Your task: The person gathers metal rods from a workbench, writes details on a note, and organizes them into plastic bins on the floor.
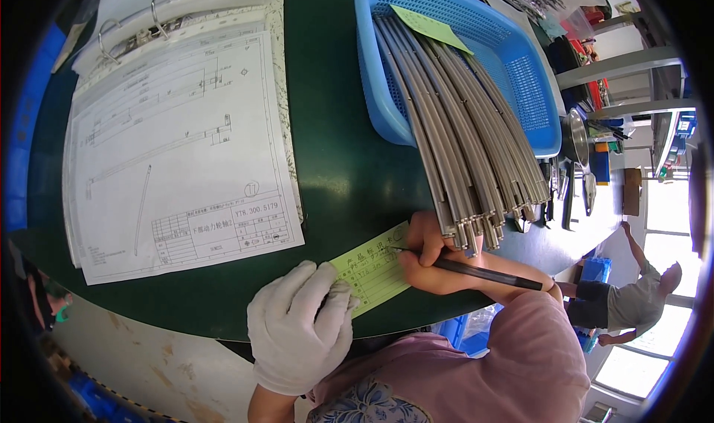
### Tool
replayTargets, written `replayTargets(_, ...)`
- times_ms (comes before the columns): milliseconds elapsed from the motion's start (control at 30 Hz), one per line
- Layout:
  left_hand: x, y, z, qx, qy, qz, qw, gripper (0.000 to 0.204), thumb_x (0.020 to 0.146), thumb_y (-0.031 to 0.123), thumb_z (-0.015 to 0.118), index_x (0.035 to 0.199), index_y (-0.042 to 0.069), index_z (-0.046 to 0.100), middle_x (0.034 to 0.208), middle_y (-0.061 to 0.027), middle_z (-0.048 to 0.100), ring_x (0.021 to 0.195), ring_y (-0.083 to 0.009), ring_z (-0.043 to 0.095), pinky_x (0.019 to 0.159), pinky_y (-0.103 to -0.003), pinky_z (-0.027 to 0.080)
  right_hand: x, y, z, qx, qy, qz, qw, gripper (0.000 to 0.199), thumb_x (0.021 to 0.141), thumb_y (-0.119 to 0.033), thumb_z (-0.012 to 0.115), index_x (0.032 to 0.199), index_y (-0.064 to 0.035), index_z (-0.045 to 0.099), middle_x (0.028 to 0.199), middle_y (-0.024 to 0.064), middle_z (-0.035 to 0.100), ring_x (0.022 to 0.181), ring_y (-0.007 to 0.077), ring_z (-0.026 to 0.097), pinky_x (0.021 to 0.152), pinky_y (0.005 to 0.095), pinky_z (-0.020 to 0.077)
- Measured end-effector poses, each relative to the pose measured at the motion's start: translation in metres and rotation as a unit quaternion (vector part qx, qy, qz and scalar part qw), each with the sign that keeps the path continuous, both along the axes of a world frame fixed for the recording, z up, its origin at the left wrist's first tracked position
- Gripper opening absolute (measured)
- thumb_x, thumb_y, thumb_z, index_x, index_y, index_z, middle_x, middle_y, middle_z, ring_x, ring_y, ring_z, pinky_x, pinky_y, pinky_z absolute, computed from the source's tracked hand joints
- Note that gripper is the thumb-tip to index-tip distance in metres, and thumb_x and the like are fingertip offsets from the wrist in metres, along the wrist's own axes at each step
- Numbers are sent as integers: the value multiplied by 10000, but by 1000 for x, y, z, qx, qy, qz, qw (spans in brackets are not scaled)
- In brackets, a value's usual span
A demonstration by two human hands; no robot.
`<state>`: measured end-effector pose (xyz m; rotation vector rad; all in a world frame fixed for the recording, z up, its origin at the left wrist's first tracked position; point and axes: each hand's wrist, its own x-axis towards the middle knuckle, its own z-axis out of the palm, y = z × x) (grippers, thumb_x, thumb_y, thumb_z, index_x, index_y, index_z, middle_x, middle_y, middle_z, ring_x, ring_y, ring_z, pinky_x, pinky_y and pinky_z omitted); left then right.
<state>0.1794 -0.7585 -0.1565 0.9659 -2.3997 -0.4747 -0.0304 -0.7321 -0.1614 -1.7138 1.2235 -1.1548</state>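
My left hand [297, 330], in a white glove, rests with bent fingers on the left end of a green card [372, 283] and holds it down at the table's near edge. My bare right hand [430, 263] is closed around a black pen [491, 273]. The pen's tip touches the card's upper right part, where lines of handwriting show. Just beyond the right hand, the ends of several long metal rods [465, 126] jut out over the table from a blue plastic basket [532, 88].
A ring binder with a technical drawing sheet [178, 163] lies open at the left on the dark green table [335, 178]. Another green card [431, 27] lies on the rods. Tools and a metal bowl [574, 137] are at the right. A person [632, 300] stands farther off.
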Motion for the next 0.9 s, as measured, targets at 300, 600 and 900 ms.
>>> replayTargets(300,9,-5,3,98,17,-45,994,178,615,106,654,781,73,599,883,-61,566,860,-239,565,630,-341,439,-1,6,-6,42,-8,12,999,264,662,87,591,675,-102,406,622,39,420,507,154,400,454,280,273)
replayTargets(600,8,-14,7,121,54,-98,986,116,712,127,586,802,64,622,924,-50,589,906,-187,547,641,-294,438,-12,18,4,105,1,-25,994,228,675,-25,589,706,-119,384,626,32,429,515,130,370,488,244,301)
replayTargets(900,7,-25,13,95,61,-107,988,146,656,164,537,740,55,589,874,-73,561,859,-208,522,626,-331,409,-16,22,-16,22,-18,-46,999,240,662,-35,636,703,-111,412,537,41,452,401,153,387,377,253,272)
